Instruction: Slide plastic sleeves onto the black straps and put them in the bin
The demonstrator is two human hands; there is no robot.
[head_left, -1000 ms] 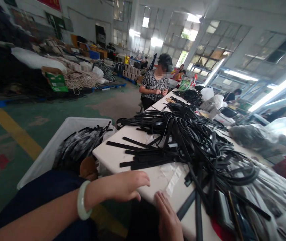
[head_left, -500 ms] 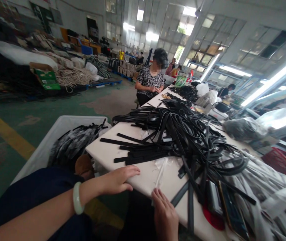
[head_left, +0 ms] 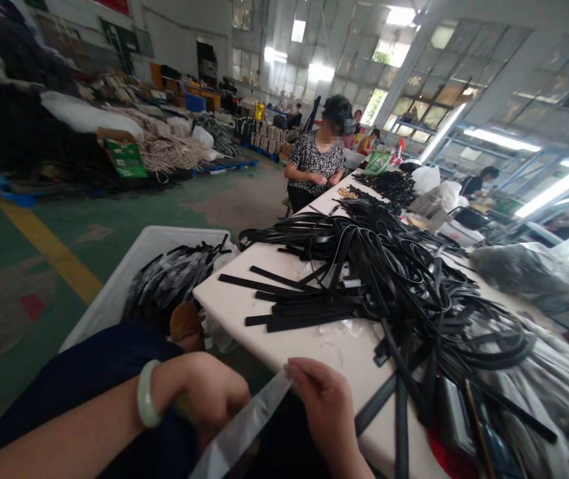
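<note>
My right hand point(head_left: 327, 406), at the table's near edge, pinches the upper end of a long, narrow clear plastic sleeve point(head_left: 244, 426). The sleeve slants down to the left over my lap. Close beside it is my left hand point(head_left: 217, 392), bent at the wrist and pointing down, with a pale bangle point(head_left: 148, 394) on that arm. Its fingers are curled under and mostly hidden, so I cannot see what they hold, if anything. A tangled heap of black straps point(head_left: 379, 273) covers much of the white table point(head_left: 244, 283), with several flat ends pointing left.
Left of the table stands a white bin point(head_left: 100, 293) full of strips in clear wrapping. A phone point(head_left: 494, 426) and a dark case point(head_left: 454, 412) lie at the right. Grey plastic bags point(head_left: 554, 392) are beyond them. A co-worker point(head_left: 317, 156) is farther along the table.
My right hand has lifted the plastic sleeve off the tabletop and drawn it toward my lap. My left hand has moved back from the table edge and its fingers have curled down.
</note>
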